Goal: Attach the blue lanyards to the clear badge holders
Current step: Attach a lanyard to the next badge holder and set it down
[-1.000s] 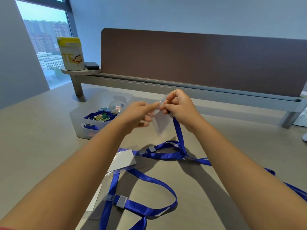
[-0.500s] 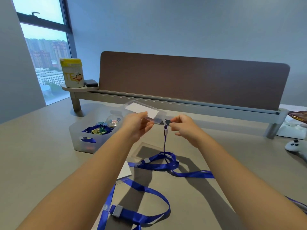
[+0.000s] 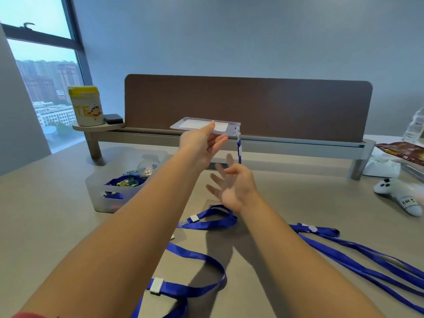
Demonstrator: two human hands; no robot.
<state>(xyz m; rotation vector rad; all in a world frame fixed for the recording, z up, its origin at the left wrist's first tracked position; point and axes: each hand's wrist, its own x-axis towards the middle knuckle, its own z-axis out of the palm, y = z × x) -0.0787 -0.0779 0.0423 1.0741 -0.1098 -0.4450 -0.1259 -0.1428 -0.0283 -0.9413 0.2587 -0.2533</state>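
The desk (image 3: 46, 226) is loaded with blue lanyards (image 3: 358, 255), a translucent bin (image 3: 110, 196) at left, and a white game controller (image 3: 399, 196) at right.

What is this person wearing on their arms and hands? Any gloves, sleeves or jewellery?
Nothing on the hands: the left hand and right hand are bare, with no gloves, rings or watch showing. Both forearms are uncovered too. Only a sliver of red sleeve shows at the bottom left edge.

Plain pale blue-grey wall (image 3: 252, 35) across the top, tall dark-framed window (image 3: 41, 65) at upper left showing hazy city towers, brown fabric desk divider (image 3: 252, 106) mid-frame, beige tabletop (image 3: 46, 214) below
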